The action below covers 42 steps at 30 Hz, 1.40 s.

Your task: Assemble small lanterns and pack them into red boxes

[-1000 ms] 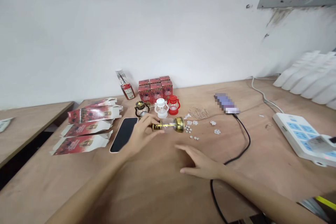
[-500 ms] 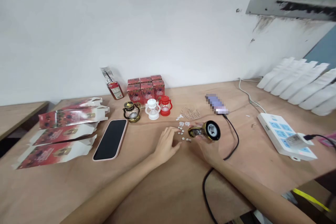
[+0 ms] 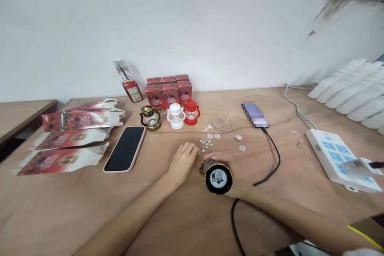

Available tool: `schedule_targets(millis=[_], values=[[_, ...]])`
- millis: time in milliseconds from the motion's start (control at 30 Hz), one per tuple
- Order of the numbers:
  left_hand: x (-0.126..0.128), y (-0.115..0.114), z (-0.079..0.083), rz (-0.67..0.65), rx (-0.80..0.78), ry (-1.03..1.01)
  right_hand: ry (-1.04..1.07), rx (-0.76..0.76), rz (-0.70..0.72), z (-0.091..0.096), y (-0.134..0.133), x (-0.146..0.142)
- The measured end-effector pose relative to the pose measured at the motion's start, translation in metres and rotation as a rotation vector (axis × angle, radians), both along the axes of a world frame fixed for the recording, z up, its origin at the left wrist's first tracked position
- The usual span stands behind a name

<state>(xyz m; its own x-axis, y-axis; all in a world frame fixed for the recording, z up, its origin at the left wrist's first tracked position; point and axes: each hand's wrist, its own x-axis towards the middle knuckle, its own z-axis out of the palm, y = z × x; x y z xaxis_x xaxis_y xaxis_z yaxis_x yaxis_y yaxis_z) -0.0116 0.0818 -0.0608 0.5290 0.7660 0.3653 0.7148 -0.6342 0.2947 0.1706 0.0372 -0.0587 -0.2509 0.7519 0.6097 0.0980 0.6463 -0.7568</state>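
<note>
My right hand (image 3: 235, 172) grips a small black-and-gold lantern (image 3: 207, 165), tilted so its round black base (image 3: 218, 179) faces me. A white centre with a recess shows in that base; the lantern's far part is mostly hidden. My left hand (image 3: 183, 161) is open on the table, its fingers loosely bent and the fingertips beside several tiny white round parts (image 3: 207, 145). No held thing shows in it. Beyond the hands lie flat white clips (image 3: 238, 137) and a pile of thin bent wires (image 3: 222, 123).
A bronze lantern (image 3: 150, 118), a white lantern (image 3: 176, 116) and a red lantern (image 3: 191, 113) stand before red boxes (image 3: 170, 96). Flattened cartons (image 3: 66, 142) and a phone (image 3: 126, 150) lie left. A second phone (image 3: 255, 114), black cable (image 3: 277, 160) and power strip (image 3: 330, 156) are right.
The held lantern has come closer to me and leftward, its base turning to face me. My left hand's fingers have drawn together. Two white clips now show where my right hand was.
</note>
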Motion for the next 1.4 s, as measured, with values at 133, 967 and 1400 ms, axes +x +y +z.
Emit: schedule_targets(millis=[133,967,1400], values=[[-0.029,-0.013,0.003,0.194,0.027,-0.386,-0.098,-0.139,0.096,0.010,0.010,-0.022],[-0.031,-0.016,0.146,-0.010,-0.005,0.040,0.180,-0.474,0.232,-0.003,0.040,-0.057],[-0.029,-0.014,0.147,0.069,-0.001,0.333,0.174,-0.449,0.189,-0.006,0.038,-0.057]])
